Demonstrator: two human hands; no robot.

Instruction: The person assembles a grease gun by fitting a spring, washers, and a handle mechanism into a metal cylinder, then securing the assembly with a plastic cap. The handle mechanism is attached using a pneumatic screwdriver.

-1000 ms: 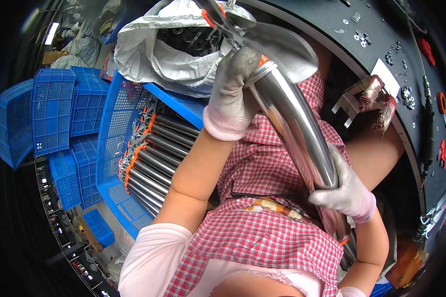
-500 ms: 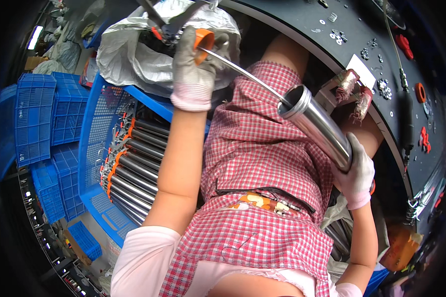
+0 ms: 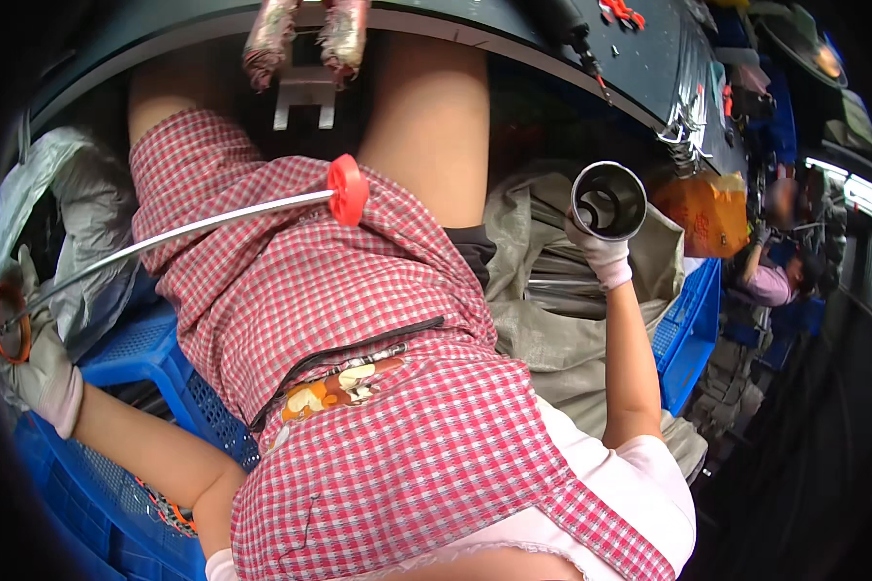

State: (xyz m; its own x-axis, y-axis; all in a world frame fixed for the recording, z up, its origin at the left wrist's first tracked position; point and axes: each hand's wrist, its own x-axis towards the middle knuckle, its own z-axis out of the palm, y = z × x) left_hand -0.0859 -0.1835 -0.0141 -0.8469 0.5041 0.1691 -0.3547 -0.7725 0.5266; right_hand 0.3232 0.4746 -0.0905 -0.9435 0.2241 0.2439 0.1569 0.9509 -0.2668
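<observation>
My gloved left hand (image 3: 44,373), at the far left, is closed on a piston rod assembly by its orange cap (image 3: 26,334). From the cap a thin metal rod (image 3: 189,230) reaches across my lap. A red disc (image 3: 349,192) sits on the rod's other end, above the checked apron (image 3: 291,261). Off to the right, my gloved right hand (image 3: 603,256) grips a shiny metal tube (image 3: 622,179), its open mouth facing up toward me. Rod and tube are well apart. What lies beyond the cap at the left rim is hard to make out.
A sack (image 3: 523,228) with metal tubes stands below the metal tube. Blue crates (image 3: 140,353) and a silvery bag (image 3: 92,208) are at left. The dark worktable (image 3: 436,15) runs across the far side, with a metal fixture (image 3: 305,92) and two wrapped posts (image 3: 344,44) at its edge.
The rod with its red disc has come out of the tube. My left hand has moved left and nearer with it, my right hand away with the tube. The view has swung right.
</observation>
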